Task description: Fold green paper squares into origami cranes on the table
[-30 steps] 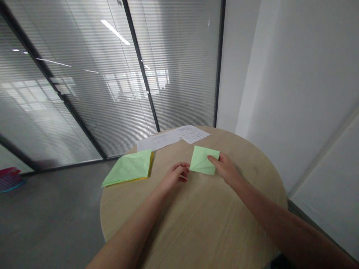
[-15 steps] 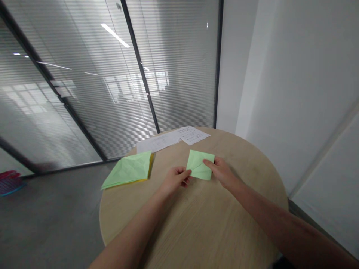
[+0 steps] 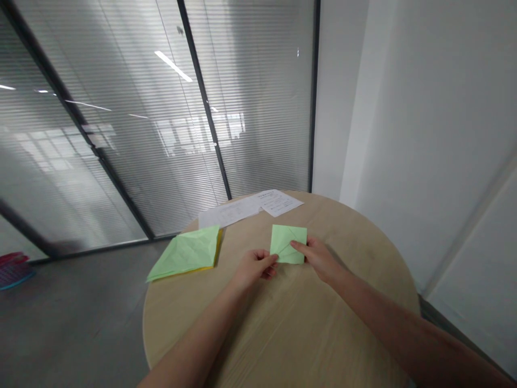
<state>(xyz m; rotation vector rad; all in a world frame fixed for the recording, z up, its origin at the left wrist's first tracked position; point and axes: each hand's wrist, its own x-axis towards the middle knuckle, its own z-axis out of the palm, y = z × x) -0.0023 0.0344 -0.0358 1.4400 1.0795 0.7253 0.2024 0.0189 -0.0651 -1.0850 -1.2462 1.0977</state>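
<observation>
A small folded green paper lies on the round wooden table, near the middle. My left hand pinches its near left corner with curled fingers. From the right, my right hand holds the paper's right side, thumb on top of it. Both forearms reach in from the bottom of the view.
A stack of green sheets over yellow ones lies at the table's left edge. Two white printed sheets rest at the far edge. Glass partitions with blinds stand behind, a white wall to the right, and a pink basket sits on the floor far left.
My left hand moved right and took hold of the folded paper's corner. The paper shifted slightly left and nearer to me, with my right hand still on it.
</observation>
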